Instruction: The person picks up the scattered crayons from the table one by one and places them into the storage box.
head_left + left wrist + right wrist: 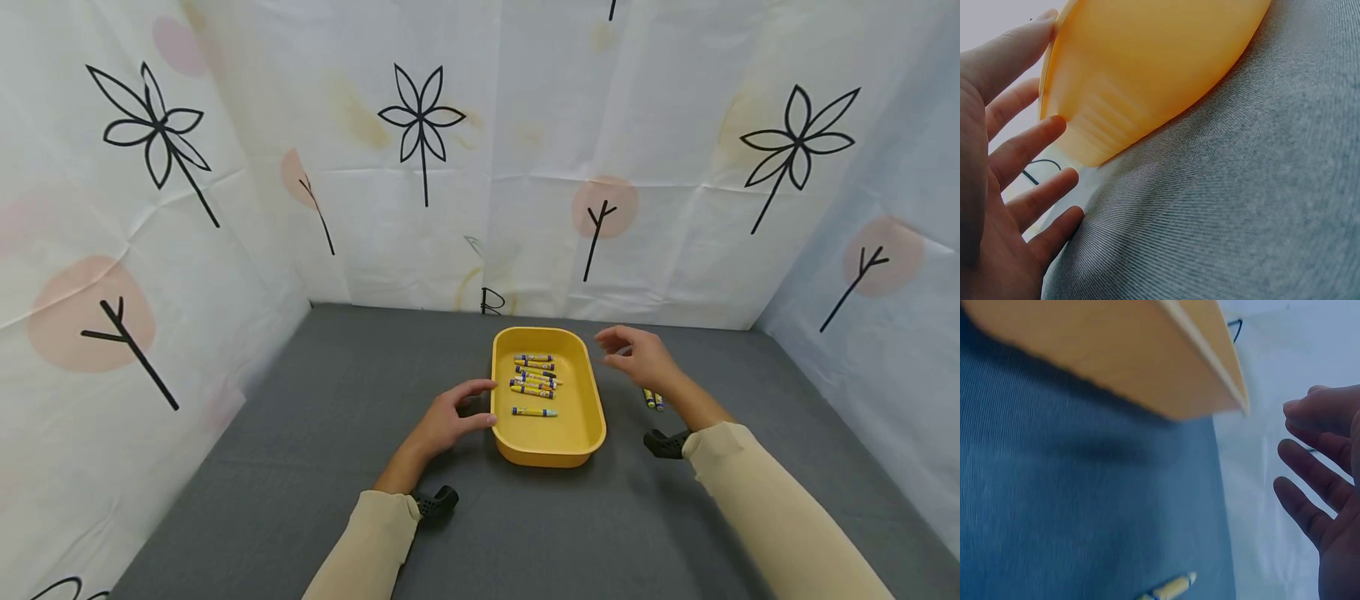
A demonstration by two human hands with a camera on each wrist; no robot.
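A yellow tray (585, 429) with rounded corners sits on the dark grey table, several crayons (534, 392) lying crosswise in it. Most are grouped toward the far half; one light-tipped crayon (534, 412) lies apart, nearer the front. My left hand (441, 423) is at the tray's left side, thumb and fingertips right at the rim, fingers spread and fairly straight in the left wrist view. My right hand (641, 357) hovers beyond the tray's right rim, fingers loosely bent, nothing in them.
Crayons (653, 400) lie on the table (555, 533) to the right of the tray, partly hidden by the right wrist. Patterned white cloth (525, 242) hangs behind the table and along both sides. Each wrist wears a black strap device (437, 502).
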